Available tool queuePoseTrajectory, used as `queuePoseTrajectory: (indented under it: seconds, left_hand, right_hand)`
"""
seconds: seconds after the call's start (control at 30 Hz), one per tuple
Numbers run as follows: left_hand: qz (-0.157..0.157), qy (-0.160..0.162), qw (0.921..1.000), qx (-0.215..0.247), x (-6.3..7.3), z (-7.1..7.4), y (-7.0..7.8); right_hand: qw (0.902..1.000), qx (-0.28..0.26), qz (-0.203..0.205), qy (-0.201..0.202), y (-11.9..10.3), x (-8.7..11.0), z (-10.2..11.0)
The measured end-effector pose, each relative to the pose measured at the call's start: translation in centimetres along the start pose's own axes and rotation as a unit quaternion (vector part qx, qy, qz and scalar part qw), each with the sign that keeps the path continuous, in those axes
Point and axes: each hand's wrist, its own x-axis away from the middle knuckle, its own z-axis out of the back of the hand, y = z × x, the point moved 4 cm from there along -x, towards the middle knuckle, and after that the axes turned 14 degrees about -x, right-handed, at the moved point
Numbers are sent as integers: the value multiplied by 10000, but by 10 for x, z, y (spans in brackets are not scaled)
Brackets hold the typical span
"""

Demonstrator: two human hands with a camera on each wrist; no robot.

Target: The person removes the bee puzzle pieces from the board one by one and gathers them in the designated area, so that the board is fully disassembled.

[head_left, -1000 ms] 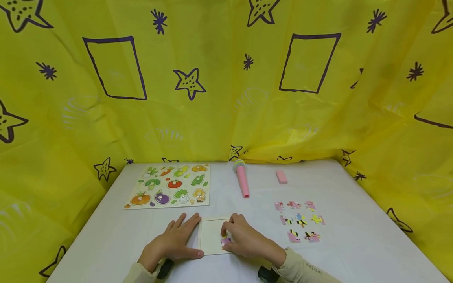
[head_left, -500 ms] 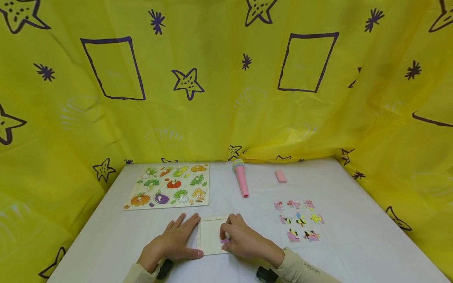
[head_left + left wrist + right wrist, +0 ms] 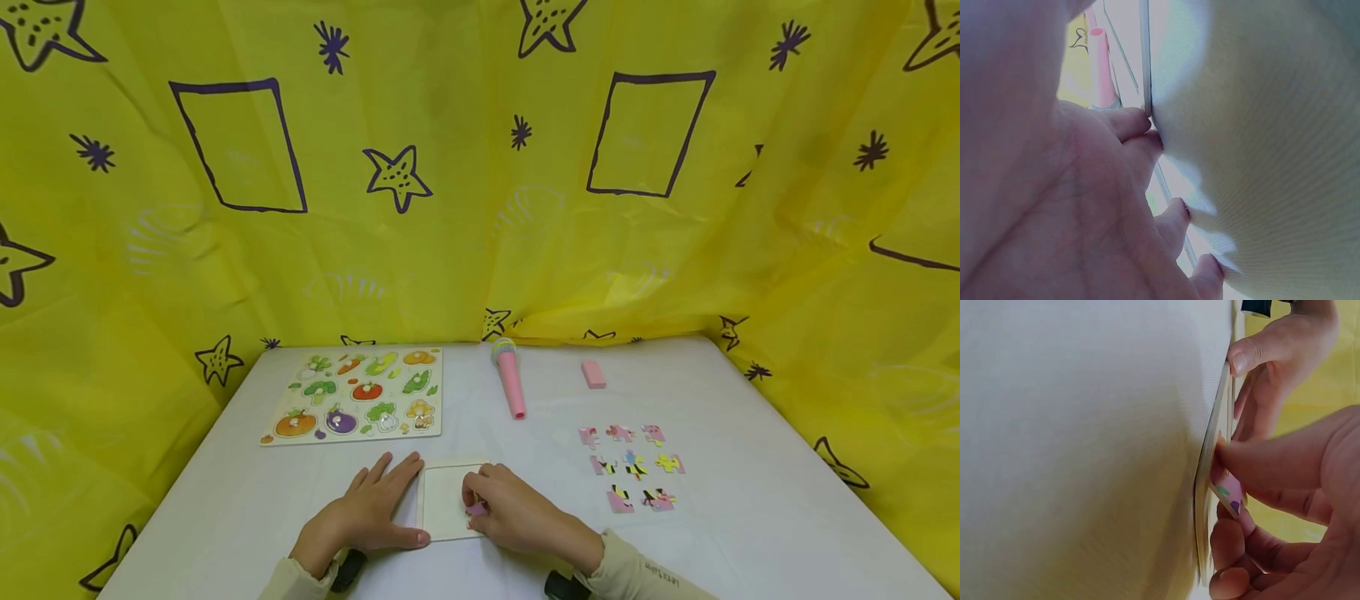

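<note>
A shallow, square wooden puzzle tray [image 3: 445, 500] lies on the table in front of the person. The left hand [image 3: 367, 512] is spread flat along its left side, with the thumb at the tray's lower left corner. Over the tray's right part, the right hand [image 3: 517, 510] pinches a pink and purple jigsaw piece [image 3: 1230, 489] between thumb and fingers. In the right wrist view the piece slants, with one edge close against the tray. Fingers cover much of it in the head view. Several loose jigsaw pieces [image 3: 633, 465] are laid in rows on the right.
Behind the left hand is a vegetable peg puzzle board [image 3: 352, 396]. A pink toy microphone [image 3: 512, 383] and a pink block [image 3: 593, 374] lie at the back of the white table [image 3: 720, 400]. A yellow patterned curtain [image 3: 465, 250] encloses the back and sides.
The right hand's fingers have shifted slightly left and toward the person, with the jigsaw piece now tilted differently in their pinch. The left hand stays in place.
</note>
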Motion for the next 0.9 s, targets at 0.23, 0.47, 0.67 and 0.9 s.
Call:
queuePoseTrajectory:
  seconds: [0.23,0.47,0.67,0.9]
  left_hand:
    - [49,-10,10000,-3,1,3,1]
    - [166,-20,9998,-55,0,5,3]
    - [221,-65,9997,-41,-1,5,3]
    - [209,-84,9997,-16,0,3,2]
  right_hand:
    - [9971,-665,347,87,-3,0,5]
    - [9865,-1568,-58,461,9,4,10]
    - [9725,-2086,-243,1010,21,20,23]
    - [9609,-2121,-683,1643,33,47,43]
